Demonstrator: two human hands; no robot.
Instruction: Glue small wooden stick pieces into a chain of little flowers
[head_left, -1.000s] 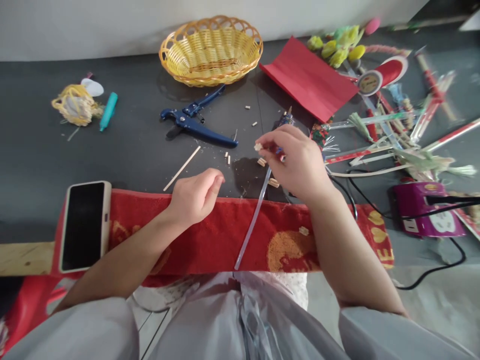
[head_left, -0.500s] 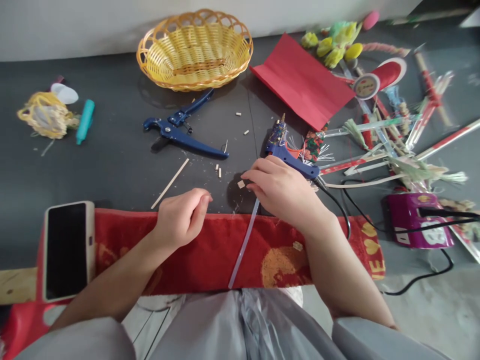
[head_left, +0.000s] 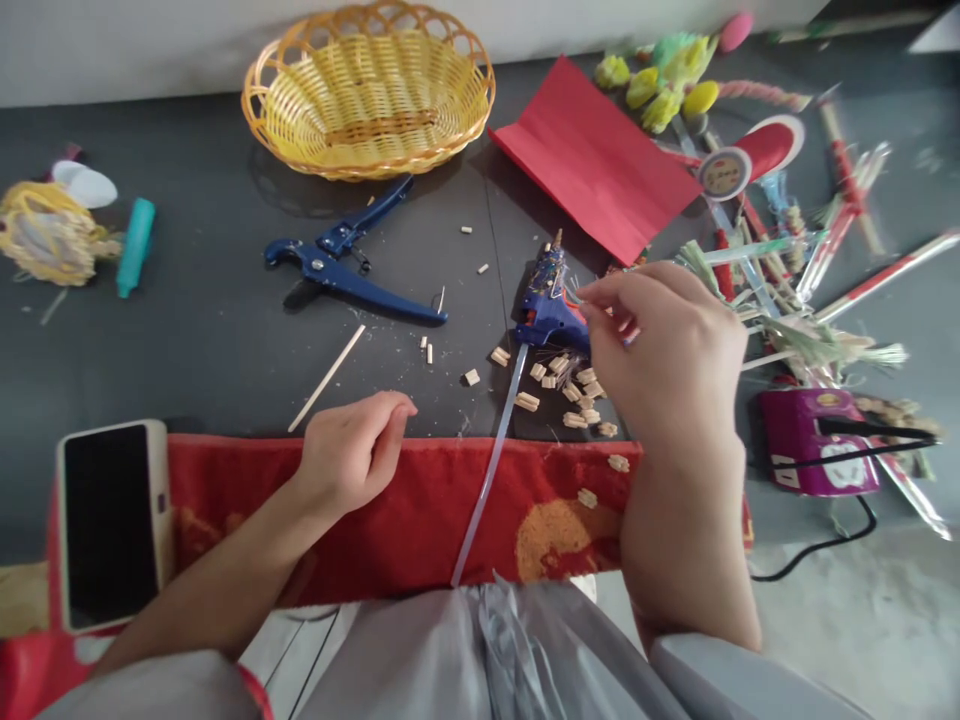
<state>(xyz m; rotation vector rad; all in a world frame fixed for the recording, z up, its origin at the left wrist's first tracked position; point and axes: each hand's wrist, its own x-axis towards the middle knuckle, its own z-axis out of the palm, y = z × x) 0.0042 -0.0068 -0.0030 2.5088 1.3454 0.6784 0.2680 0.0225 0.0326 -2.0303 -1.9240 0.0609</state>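
My left hand [head_left: 351, 448] is curled closed just above the red cloth's edge; whatever its fingers may hold is hidden. My right hand [head_left: 667, 345] hovers over the handle end of a blue hot glue gun [head_left: 546, 305], thumb and fingertips drawn together, and I cannot make out anything between them. A translucent glue stick [head_left: 489, 470] runs from the gun down across the cloth. Small pale wooden pieces, some joined in little bundles [head_left: 576, 420], lie below the gun. One small square wooden piece [head_left: 471, 377] sits between the hands. A thin wooden stick [head_left: 328, 378] lies beyond my left hand.
Blue cutting pliers [head_left: 352, 285] lie below a yellow wicker basket [head_left: 262, 120]. Red paper [head_left: 592, 150], a ribbon spool [head_left: 724, 172] and tangled craft sticks are at right, near a purple power block [head_left: 810, 440]. A phone [head_left: 112, 530] rests left on the red cloth [head_left: 420, 540].
My right hand has moved right and up from the small square piece, uncovering the wooden bundles and the rear of the glue stick. My left hand stays closed in nearly the same place.
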